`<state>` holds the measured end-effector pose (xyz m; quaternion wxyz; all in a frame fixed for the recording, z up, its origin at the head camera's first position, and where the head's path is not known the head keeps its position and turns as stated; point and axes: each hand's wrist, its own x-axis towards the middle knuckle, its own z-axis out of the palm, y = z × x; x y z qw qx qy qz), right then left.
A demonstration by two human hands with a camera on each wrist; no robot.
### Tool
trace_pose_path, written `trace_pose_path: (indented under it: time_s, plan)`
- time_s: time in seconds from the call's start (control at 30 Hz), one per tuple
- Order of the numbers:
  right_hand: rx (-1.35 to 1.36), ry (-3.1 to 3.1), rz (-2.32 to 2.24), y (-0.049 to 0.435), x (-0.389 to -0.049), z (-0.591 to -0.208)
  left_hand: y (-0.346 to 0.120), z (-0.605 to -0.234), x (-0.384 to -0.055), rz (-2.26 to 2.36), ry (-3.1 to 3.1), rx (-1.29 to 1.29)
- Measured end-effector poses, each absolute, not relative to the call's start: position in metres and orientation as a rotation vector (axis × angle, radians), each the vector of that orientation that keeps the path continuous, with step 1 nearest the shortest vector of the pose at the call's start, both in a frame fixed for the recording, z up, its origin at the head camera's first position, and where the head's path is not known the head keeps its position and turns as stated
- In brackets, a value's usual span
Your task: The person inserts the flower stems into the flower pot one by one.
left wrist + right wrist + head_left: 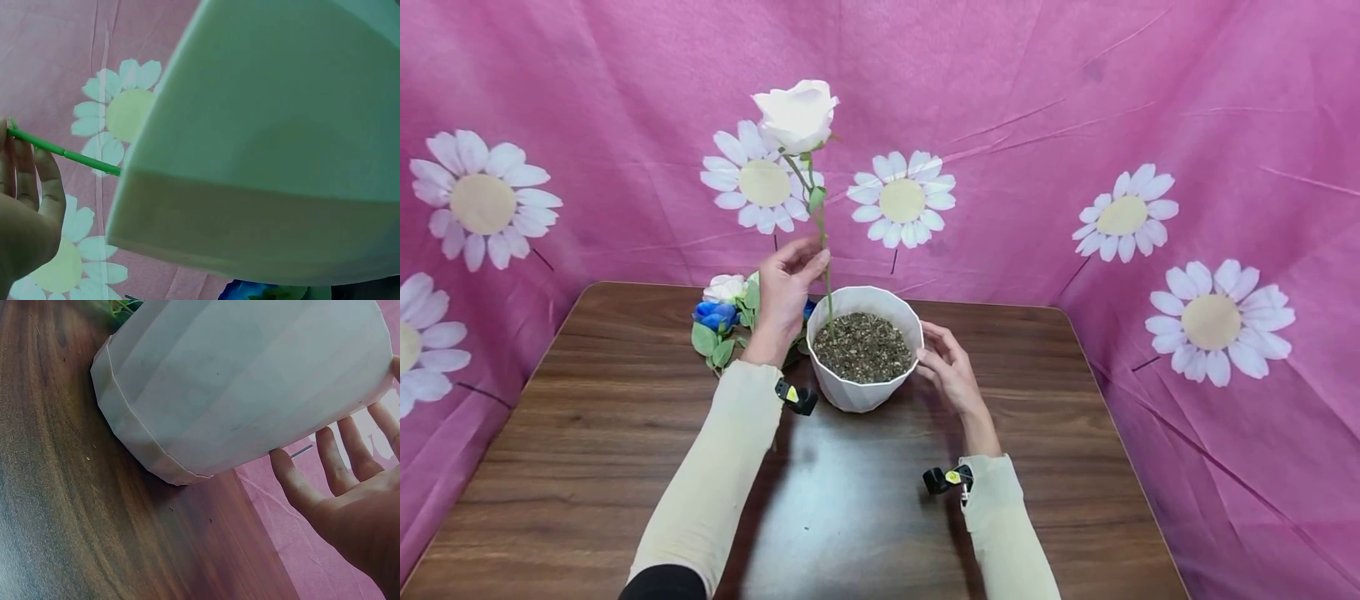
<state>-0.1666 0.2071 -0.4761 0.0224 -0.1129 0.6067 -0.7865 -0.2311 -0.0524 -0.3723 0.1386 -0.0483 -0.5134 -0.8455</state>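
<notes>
My left hand [785,293] pinches the green stem of a white rose [797,117] between thumb and fingers. The bloom stands high above the hand, and the stem's lower end meets the soil [867,346] near the left inner wall of a white faceted pot [857,395]. In the left wrist view the green stem [81,159] runs from the fingers down behind the pot's rim. My right hand [953,371] touches the pot's right side, thumb near the rim. Its spread, slightly bent fingers [294,478] rest their tips against the outer wall in the right wrist view.
Behind the left forearm, blue and white artificial flowers [715,315] with green leaves lie on the brown wooden table [625,417], left of the pot. A pink cloth [1000,100] printed with large daisies hangs around the table's back and sides.
</notes>
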Motion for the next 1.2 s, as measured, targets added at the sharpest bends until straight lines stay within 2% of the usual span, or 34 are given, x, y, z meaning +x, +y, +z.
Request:
trace_pose_path:
  time_s: [0.23,0.5,0.73,1.0,1.2]
  plan:
    - [-0.197,1.845,-2.455,0.199,-0.162,-0.464,-0.051,-0.381,-0.232,-2.393,-1.576,-0.182]
    - [-0.204,1.881,-2.433,0.199,-0.162,-0.467,-0.053,-0.392,-0.232,-2.434,-1.624,-0.096]
    - [-0.208,1.876,-2.438,0.200,-0.162,-0.465,-0.051,-0.398,-0.234,-2.373,-1.692,-0.188]
    - [-0.342,1.892,-2.447,0.204,-0.165,-0.474,-0.052,-0.401,-0.233,-2.085,-1.917,-0.328]
    - [-0.274,1.874,-2.451,0.201,-0.164,-0.468,-0.053,-0.406,-0.235,-2.017,-1.969,-0.376]
